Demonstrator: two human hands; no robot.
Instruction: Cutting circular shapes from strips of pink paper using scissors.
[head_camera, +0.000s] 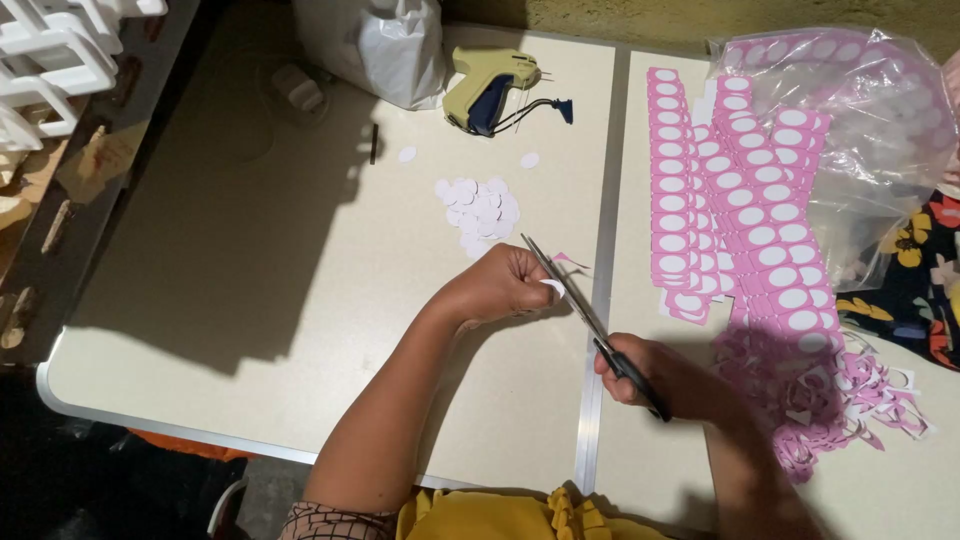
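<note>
One pair of scissors (590, 322) is gripped at its black handles by the right hand (665, 380), whose fingers are closed through and around the loops; the blades are seen slightly parted, pointing toward 11 o'clock. One small white paper piece (553, 288) is pinched between the fingertips of the left hand (500, 283), which is curled shut on it, and the piece is located right against the blades, at 11 o'clock from the right hand. One heap of white cut-out discs (480, 212) is found on the table (250, 280) at 12 o'clock from the left hand, with two loose discs (407, 155) lying apart from it further toward 12 o'clock; the discs in the heap are too overlapped to be counted. One beige and blue tagging gun (487, 88) is placed beyond them at 12 o'clock. Stacks of pink cards with white ovals (745, 200) are laid out at 1 o'clock from the right hand; their number cannot be determined. One tangle of pink offcuts (810, 395) lies at 3 o'clock from the right hand, and one clear plastic bag (880, 130) partly covers the cards.
</note>
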